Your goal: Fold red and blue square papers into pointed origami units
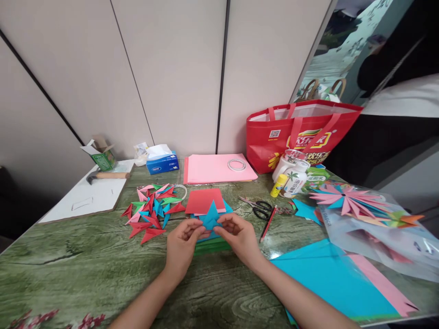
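Note:
Both hands meet over the middle of the green table (pixel 85 269). My left hand (pixel 181 244) and my right hand (pixel 238 237) pinch a small folded blue paper piece (pixel 211 218) between their fingertips, its point sticking up. Under it lies a small stack of square sheets, red paper (pixel 204 200) on top, blue and green beneath. Left of the stack sits a pile of folded paper points (pixel 152 212) in red, blue, green and pink.
Scissors (pixel 260 209) and a red pencil (pixel 268 224) lie right of my hands. Pink sheets (pixel 209 170) with a tape roll (pixel 236 164), a tissue box (pixel 162 163), a red bag (pixel 302 132), a glue stick (pixel 278 185), a pink paper flower (pixel 346 198) and large blue paper (pixel 325 278) surround them.

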Demonstrator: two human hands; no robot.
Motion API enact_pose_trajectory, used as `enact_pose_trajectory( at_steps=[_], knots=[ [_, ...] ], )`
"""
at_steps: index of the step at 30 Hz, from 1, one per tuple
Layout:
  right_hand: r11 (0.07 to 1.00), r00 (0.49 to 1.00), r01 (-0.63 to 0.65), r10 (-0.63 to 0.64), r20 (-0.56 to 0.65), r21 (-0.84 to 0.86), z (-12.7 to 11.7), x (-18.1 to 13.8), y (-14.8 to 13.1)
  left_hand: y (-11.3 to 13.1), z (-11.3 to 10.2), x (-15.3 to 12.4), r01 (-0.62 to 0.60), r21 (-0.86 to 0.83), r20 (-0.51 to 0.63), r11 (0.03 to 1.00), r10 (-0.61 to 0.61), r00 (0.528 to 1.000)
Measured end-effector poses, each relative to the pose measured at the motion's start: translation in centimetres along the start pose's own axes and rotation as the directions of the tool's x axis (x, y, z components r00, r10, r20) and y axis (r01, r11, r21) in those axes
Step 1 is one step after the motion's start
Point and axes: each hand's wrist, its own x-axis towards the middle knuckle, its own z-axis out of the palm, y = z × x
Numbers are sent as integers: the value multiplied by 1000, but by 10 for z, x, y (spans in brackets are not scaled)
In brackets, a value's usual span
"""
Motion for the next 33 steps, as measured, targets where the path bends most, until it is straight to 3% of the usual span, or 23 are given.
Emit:
enact_pose_trajectory(
  at_steps=[4,11,16,23,27,33],
  knots=[
    [996,996,-65,68,-55,52,1,0,0,-3,0,0,-6,60,4,998,6,1000],
    [993,994,66,-74,-82,-103,1,-3,3,-1,-2,4,107,29,8,994,-108,994],
    [998,990,-43,48,-130,43,4,0,4,-1,-3,3,86,54,54,995,-89,995],
    [951,964,-241,258,-65,196,2,4,-1,2,-1,1,50,78,108,996,-58,992],
    [953,964,-238,256,-74,189,-2,6,-1,4,0,2,82,15,95,996,-83,992],
    [978,983,-173,179,-42,119,-1,1,1,5,0,3,193,86,114,977,-202,973]
  ],
)
